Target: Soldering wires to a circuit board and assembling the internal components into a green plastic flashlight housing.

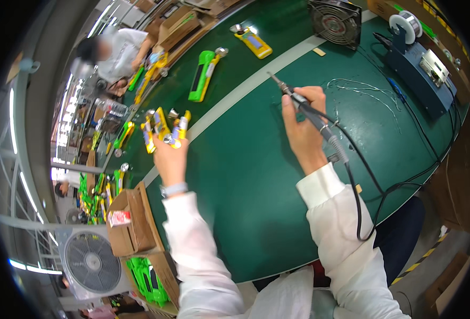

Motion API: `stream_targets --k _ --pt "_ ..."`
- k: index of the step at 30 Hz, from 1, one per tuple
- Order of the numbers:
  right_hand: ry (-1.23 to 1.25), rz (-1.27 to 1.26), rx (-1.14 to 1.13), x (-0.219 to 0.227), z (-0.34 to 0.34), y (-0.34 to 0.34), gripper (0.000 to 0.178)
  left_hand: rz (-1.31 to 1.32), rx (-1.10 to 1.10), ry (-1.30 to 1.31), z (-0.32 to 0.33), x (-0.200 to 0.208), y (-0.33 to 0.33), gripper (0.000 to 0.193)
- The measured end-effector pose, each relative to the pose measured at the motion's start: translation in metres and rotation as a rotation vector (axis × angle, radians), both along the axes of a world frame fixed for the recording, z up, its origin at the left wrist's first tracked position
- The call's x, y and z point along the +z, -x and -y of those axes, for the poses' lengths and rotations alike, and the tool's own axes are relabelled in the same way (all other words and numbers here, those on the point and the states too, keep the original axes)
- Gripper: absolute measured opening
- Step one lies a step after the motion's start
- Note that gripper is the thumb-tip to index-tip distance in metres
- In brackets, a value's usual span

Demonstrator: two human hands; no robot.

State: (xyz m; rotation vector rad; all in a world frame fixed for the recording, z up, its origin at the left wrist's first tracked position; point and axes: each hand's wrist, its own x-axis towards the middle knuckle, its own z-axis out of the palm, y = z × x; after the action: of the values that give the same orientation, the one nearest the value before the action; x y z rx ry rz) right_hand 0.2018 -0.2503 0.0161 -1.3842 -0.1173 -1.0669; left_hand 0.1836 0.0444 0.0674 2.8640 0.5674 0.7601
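My right hand [306, 138] is closed around a soldering iron [318, 122], thumb along its grip. Its metal tip points up and left over the table. At the left side of the green table, my left hand [171, 160] is closed on yellow lamp housings [163, 127] with shiny round reflector heads. They fan out beyond the hand, and their bulk partly hides the fingers. Farther off lie a green-and-yellow work lamp [203, 77] and a single yellow lamp housing [253, 42], its round head turned outward.
At the right stand a blue soldering station [421, 74] and a solder wire spool [405, 26]. A black fan [335, 22] sits at the far edge. Black cables [389, 191] loop beside my right arm. Cardboard boxes [131, 220] border the left; a person [120, 56] works across.
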Motion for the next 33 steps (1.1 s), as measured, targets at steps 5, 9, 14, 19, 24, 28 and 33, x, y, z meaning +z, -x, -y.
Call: stream_targets --k 5,9,14,19,24,28,33 --pt "0.087 0.047 0.028 -0.003 0.002 0.0 0.023 0.074 -0.034 0.196 0.082 -0.015 0.145 0.069" --pt "0.189 0.073 0.065 -0.008 0.006 0.012 0.02 0.053 0.012 0.239 0.105 -0.035 0.235 0.07" --pt "0.291 0.095 0.118 -0.014 0.008 0.033 0.02 -0.031 -0.091 0.361 0.126 -0.033 0.306 0.07" --pt "0.323 0.071 0.134 -0.018 0.013 0.055 0.02 -0.227 -0.369 0.313 0.142 0.0 0.322 0.061" --pt "0.441 0.115 0.145 -0.023 0.022 0.071 0.022 -0.186 -0.72 -0.311 0.11 0.007 0.271 0.054" --pt "0.395 0.083 0.138 -0.025 0.023 0.069 0.022 -0.307 -0.837 -0.198 0.104 -0.004 0.233 0.056" --pt "0.428 0.022 0.123 -0.029 0.027 0.066 0.021 -0.184 -0.63 -0.043 0.141 -0.013 0.208 0.067"
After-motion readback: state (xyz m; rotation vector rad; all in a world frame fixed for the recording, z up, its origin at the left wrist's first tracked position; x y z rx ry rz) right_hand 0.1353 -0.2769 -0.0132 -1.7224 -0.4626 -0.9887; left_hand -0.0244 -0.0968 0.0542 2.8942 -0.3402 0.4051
